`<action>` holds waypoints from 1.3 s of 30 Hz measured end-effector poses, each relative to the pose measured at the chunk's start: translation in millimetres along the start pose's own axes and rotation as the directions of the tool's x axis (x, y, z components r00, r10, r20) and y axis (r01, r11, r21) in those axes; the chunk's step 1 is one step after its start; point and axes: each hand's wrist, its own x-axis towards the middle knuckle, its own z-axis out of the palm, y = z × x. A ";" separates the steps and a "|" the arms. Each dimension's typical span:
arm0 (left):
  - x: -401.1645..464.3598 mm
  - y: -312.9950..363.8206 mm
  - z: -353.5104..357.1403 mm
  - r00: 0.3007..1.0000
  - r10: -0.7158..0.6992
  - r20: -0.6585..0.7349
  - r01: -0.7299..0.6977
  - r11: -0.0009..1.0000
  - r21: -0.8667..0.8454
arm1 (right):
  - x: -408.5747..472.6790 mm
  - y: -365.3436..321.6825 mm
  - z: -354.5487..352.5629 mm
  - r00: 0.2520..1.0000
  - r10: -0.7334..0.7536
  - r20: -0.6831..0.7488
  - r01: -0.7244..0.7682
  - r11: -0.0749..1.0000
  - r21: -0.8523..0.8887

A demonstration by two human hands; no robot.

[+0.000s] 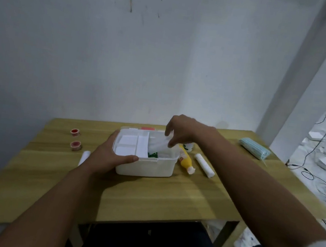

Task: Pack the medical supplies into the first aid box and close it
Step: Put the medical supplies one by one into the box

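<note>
left hand (110, 153) gripping box (152, 167), right hand (182, 130) above

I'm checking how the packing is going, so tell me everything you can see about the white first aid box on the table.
The first aid box is white, rounded plastic, standing upright and open on the wooden table. A white divided tray sits in its left part; the right part holds a green-printed packet and something white. The left hand grips its near-left corner; the right hand hovers over its far right side. A yellow bottle lies beside it.
</note>
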 end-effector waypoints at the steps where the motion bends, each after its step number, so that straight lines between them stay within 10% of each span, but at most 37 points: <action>1: 0.9 -1.3 0.2 1.000 -0.009 -0.003 0.009 1.000 0.008 | 2.2 -3.9 6.6 1.000 -0.003 -0.005 0.003 1.000 0.012; 39: 2.2 -5.7 2.7 1.000 -0.016 -0.020 0.016 1.000 0.010 | 19.0 -34.2 65.6 0.984 0.005 -0.181 0.071 0.910 0.409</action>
